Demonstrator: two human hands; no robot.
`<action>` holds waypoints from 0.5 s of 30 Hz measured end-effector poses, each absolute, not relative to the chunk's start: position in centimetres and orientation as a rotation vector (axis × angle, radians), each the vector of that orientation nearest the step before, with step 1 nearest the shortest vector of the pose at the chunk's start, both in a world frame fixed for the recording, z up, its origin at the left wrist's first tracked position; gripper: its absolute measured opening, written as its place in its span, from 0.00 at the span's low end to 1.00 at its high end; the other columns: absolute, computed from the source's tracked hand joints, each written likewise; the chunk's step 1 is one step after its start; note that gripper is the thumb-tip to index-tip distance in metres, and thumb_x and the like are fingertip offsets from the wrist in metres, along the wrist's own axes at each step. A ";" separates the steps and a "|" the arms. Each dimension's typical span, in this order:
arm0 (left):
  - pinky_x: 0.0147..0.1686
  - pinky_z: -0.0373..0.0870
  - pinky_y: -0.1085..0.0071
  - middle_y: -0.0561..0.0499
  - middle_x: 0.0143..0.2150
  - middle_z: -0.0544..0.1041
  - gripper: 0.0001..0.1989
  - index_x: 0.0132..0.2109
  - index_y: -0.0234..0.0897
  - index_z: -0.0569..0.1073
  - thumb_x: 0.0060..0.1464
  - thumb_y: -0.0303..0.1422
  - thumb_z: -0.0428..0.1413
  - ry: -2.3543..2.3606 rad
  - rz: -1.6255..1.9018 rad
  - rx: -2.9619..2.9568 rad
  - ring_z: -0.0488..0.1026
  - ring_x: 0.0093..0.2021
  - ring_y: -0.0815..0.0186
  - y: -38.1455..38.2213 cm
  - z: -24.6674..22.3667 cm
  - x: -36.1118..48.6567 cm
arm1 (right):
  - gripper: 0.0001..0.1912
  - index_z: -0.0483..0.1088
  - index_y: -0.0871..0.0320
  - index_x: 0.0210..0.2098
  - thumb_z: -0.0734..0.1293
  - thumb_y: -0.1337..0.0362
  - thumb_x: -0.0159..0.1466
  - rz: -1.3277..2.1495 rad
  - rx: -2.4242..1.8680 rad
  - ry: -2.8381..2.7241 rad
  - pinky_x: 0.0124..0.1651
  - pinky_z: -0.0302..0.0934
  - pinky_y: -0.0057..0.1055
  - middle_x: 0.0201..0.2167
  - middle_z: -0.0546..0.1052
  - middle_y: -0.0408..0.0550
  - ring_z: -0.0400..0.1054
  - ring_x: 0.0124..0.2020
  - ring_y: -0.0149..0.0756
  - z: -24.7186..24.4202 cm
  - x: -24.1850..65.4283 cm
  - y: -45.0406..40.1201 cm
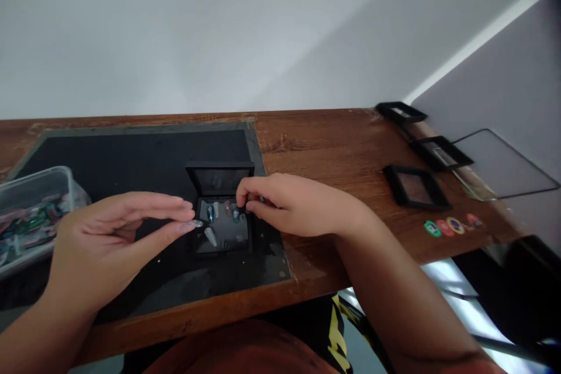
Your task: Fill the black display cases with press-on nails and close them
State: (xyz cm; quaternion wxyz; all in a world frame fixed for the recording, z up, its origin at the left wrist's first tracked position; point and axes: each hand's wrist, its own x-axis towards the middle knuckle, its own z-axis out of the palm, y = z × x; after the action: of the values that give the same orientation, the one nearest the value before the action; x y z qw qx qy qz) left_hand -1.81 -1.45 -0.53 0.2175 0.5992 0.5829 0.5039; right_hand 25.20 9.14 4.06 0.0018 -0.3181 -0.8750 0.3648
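Note:
A small black display box (223,245) with its clear-windowed lid (221,180) raised stands on the dark mat. Several press-on nails (211,237) lie inside, some bluish, some pale and one pinkish. Between thumb and fingertips, my left hand (118,234) pinches another press-on nail (198,224) just over the box's left edge. The fingers of my right hand (280,203) are curled together at the box's upper right side, close to a blue nail (236,216). Whatever they grip there is hidden.
A clear plastic tub (70,187) full of colourful nails stands at the far left on the black mat (131,158). Several black framed boxes (416,187) lie on the right of the wooden table (319,146). Round coloured stickers (444,228) lie near its front edge.

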 end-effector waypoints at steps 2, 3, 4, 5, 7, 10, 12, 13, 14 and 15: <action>0.48 0.82 0.85 0.63 0.40 0.91 0.09 0.42 0.52 0.88 0.57 0.30 0.75 1.519 1.390 1.887 0.88 0.39 0.74 -0.7 -0.9 -2.3 | 0.13 0.76 0.57 0.52 0.60 0.69 0.78 1.160 -1.008 -2.781 0.41 0.57 0.32 0.42 0.85 0.47 0.72 0.37 0.35 4.1 25.3 9.2; 0.47 0.81 0.84 0.63 0.40 0.90 0.08 0.42 0.51 0.88 0.60 0.30 0.73 1.452 1.356 2.014 0.87 0.40 0.75 -0.3 -1.0 -2.4 | 0.13 0.76 0.56 0.52 0.60 0.69 0.78 1.162 -1.029 -2.796 0.41 0.57 0.32 0.42 0.85 0.48 0.73 0.37 0.36 4.1 25.3 9.2; 0.47 0.81 0.82 0.62 0.40 0.90 0.07 0.42 0.49 0.87 0.63 0.29 0.71 1.372 1.308 2.141 0.86 0.40 0.74 0.0 -1.0 -2.6 | 0.13 0.76 0.56 0.53 0.61 0.69 0.78 1.161 -1.054 -2.808 0.40 0.57 0.32 0.42 0.85 0.48 0.73 0.37 0.36 4.2 25.2 9.1; 0.47 0.80 0.81 0.61 0.40 0.89 0.07 0.44 0.49 0.87 0.66 0.28 0.69 1.291 1.241 2.259 0.85 0.41 0.73 0.4 -1.0 -2.6 | 0.13 0.76 0.56 0.54 0.61 0.69 0.78 1.157 -1.078 -2.815 0.40 0.57 0.32 0.42 0.86 0.48 0.73 0.37 0.37 4.2 25.1 9.0; 0.46 0.80 0.76 0.59 0.40 0.89 0.09 0.46 0.48 0.87 0.70 0.27 0.64 1.136 1.121 2.448 0.84 0.42 0.71 0.9 -0.9 -2.6 | 0.13 0.76 0.56 0.55 0.61 0.68 0.78 1.130 -1.115 -2.830 0.40 0.57 0.33 0.44 0.87 0.49 0.74 0.38 0.38 4.4 24.9 8.7; 0.46 0.79 0.70 0.57 0.41 0.89 0.13 0.47 0.48 0.87 0.72 0.24 0.61 1.037 0.997 2.558 0.83 0.43 0.67 1.3 -1.0 -2.4 | 0.14 0.76 0.55 0.57 0.61 0.67 0.79 1.067 -1.130 -2.865 0.40 0.58 0.33 0.47 0.88 0.51 0.77 0.40 0.40 4.5 24.5 8.3; 0.45 0.79 0.68 0.56 0.42 0.90 0.14 0.46 0.47 0.87 0.71 0.23 0.60 1.020 0.949 2.554 0.83 0.43 0.64 1.4 -1.3 -2.3 | 0.15 0.77 0.55 0.58 0.62 0.68 0.79 1.023 -1.151 -2.875 0.40 0.58 0.33 0.48 0.88 0.50 0.78 0.41 0.40 4.6 24.3 8.1; 0.45 0.79 0.67 0.55 0.42 0.90 0.14 0.46 0.47 0.87 0.70 0.23 0.61 1.013 0.933 2.546 0.83 0.43 0.64 1.4 -1.5 -2.3 | 0.15 0.77 0.54 0.58 0.62 0.68 0.78 1.000 -1.167 -2.876 0.41 0.58 0.33 0.48 0.88 0.49 0.78 0.42 0.40 4.5 24.2 8.1; 0.46 0.79 0.66 0.55 0.42 0.90 0.14 0.46 0.47 0.87 0.70 0.23 0.61 1.006 0.924 2.538 0.84 0.43 0.63 1.4 -1.8 -2.2 | 0.15 0.78 0.54 0.57 0.62 0.68 0.78 0.974 -1.184 -2.872 0.41 0.57 0.33 0.47 0.89 0.48 0.78 0.42 0.40 4.5 24.1 8.1; 0.47 0.79 0.65 0.55 0.42 0.90 0.14 0.46 0.48 0.87 0.70 0.23 0.61 1.003 0.922 2.531 0.84 0.43 0.62 1.4 -2.0 -2.2 | 0.14 0.79 0.54 0.57 0.63 0.68 0.78 0.949 -1.192 -2.869 0.42 0.57 0.34 0.47 0.89 0.48 0.78 0.42 0.40 4.4 24.0 8.1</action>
State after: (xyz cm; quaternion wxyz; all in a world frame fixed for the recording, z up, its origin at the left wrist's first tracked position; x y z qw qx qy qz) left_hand -2.24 1.42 -2.01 0.1333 0.8727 0.3458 0.3178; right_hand 24.00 8.07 4.43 -0.0535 -0.3664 -0.8819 0.2917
